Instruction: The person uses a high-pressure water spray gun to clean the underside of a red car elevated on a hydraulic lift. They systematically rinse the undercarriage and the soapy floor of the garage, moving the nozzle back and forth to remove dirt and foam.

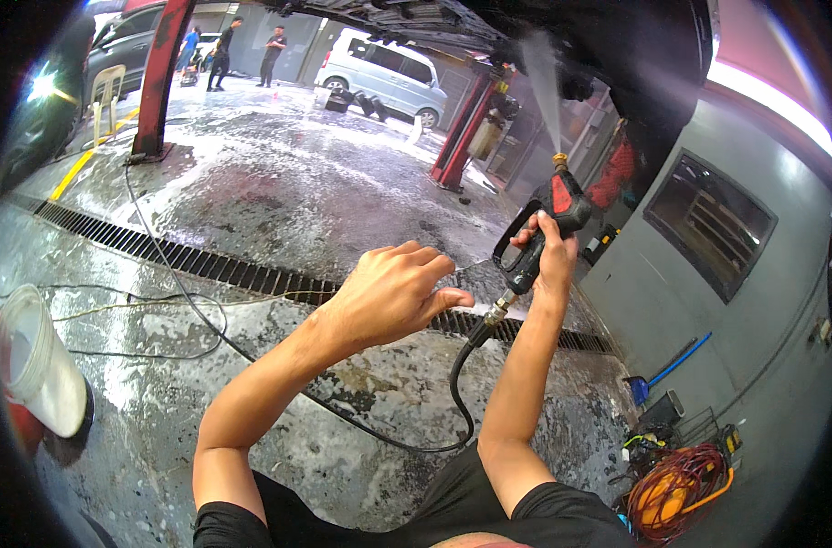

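My right hand (pixel 555 251) is wrapped round the grip of a black and red pressure washer gun (pixel 562 203). The gun points up, and a fan of white spray (pixel 546 91) leaves its brass nozzle (pixel 559 162) toward the dark underside of a raised vehicle (pixel 617 55). From the bottom of the grip, a metal coupling (pixel 498 310) leads into a black hose (pixel 459 393) that loops down to the wet floor. To the left of the gun, my left hand (pixel 393 288) hangs in the air, fingers loosely bent and thumb stretched apart, with nothing visible in it.
A floor drain grate (pixel 188 256) crosses the foamy floor. Red lift posts (pixel 160 82) stand beyond it. A white bucket (pixel 42 365) is at the left; an orange cable reel (pixel 676 493) and a blue-handled tool (pixel 676 361) lie by the right wall. People and a van (pixel 384 73) are farther back.
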A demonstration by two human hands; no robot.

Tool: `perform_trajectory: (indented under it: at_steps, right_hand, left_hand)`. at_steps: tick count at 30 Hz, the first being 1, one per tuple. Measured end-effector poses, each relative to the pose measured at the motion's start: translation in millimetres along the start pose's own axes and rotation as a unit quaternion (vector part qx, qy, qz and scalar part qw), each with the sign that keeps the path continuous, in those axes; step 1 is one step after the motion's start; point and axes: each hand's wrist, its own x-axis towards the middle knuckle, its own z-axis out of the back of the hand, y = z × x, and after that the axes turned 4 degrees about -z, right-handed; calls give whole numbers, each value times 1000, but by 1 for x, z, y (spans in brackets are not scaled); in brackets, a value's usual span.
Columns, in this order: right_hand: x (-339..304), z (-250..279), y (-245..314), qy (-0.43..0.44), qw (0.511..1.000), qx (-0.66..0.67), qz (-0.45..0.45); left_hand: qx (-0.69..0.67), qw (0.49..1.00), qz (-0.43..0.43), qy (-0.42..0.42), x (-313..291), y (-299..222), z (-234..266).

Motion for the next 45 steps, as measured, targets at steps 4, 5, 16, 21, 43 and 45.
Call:
perform_trajectory:
  at_steps: [4, 5, 16, 21, 43, 45]
  right_hand:
    - [11, -3, -37, 6, 999, -48, -19]
    - [13, -6, -44, 2, 998, -67, -19]
    - [80, -24, -128, -22, 936, -350, 39]
    - [89, -53, -136, -37, 916, -397, 43]
    - [89, -115, -157, -7, 901, -415, 126]
    - [90, -111, -156, -9, 899, -418, 132]
  left_hand:
    - [4, 1000, -1, 0, -2, 7, -5]
    - [5, 1000, -4, -5, -2, 8, -4]
    - [11, 997, 13, -81, -12, 30, 9]
    - [15, 996, 9, -92, -22, 43, 12]
    - [25, 996, 80, -25, -36, 62, 30]
    - [17, 996, 69, -46, -35, 62, 26]
